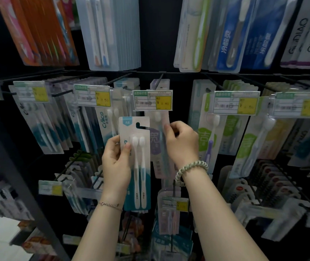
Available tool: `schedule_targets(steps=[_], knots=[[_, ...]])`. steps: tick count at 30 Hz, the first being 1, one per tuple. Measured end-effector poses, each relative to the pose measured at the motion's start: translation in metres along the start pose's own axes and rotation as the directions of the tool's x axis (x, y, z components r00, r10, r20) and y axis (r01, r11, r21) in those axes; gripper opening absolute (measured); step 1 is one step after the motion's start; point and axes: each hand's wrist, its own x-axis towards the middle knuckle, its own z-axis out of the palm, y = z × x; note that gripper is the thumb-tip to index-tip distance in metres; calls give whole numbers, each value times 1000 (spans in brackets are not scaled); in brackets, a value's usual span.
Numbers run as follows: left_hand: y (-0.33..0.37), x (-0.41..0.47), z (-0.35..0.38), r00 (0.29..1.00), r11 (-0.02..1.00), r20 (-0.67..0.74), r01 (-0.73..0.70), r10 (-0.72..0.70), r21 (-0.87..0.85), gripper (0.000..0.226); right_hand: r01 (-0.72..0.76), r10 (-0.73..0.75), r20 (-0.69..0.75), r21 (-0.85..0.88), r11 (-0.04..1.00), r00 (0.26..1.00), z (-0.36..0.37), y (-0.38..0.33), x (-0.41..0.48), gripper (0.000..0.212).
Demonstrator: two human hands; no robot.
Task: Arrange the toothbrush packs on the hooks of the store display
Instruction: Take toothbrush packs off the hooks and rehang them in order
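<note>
Our left hand (115, 162) gripped the twin toothbrush pack (140, 157) just below and left of the centre price tag (152, 100), our right hand (181, 143) pinched the purple pack (155, 144) hanging under that tag, tag masking the hook (159, 77) front

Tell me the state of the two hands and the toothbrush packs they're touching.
White two-brush pack with teal A6 label: off the hooks, upright, held by the left hand.
Pale purple-printed pack: hanging under a yellow price tag, edge pinched by the right hand.
Left hand: grips the two-brush pack.
Right hand: pinches the purple pack.
</note>
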Motion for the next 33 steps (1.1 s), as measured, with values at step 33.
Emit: schedule_targets(steps=[33], knots=[[2, -23, 30, 997, 998, 57, 51, -49, -38, 17, -198, 257, -168, 304, 932, 952, -64, 75, -12, 22]])
